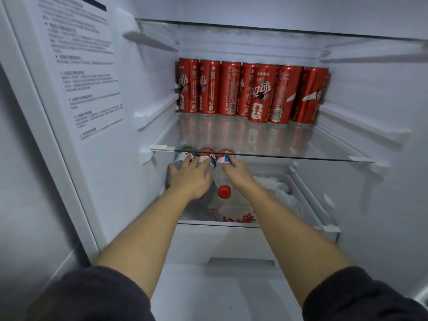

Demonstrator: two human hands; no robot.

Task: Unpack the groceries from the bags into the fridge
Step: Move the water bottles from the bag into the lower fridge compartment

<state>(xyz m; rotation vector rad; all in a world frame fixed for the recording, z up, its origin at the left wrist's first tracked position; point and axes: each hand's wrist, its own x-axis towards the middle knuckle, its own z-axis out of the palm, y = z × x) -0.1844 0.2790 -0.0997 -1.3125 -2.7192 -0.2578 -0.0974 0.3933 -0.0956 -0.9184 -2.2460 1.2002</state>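
Note:
Three clear water bottles with red labels lie side by side on the lower fridge shelf (231,224), caps towards me. My left hand (191,178) rests flat on the left bottle (179,161) and the middle bottle (207,155), fingers spread over them. My right hand (236,171) lies on the right bottle (221,179), whose red cap (224,191) shows between my wrists. Several red cola cans (252,91) stand in a row at the back of the glass shelf (278,144) above.
A white plastic bag with red print (234,215) lies on the lower shelf in front of the bottles. White crumpled plastic (275,185) fills a bin at the right. A sheet of printed text (81,66) covers the fridge's left wall. A drawer front (240,260) sits below.

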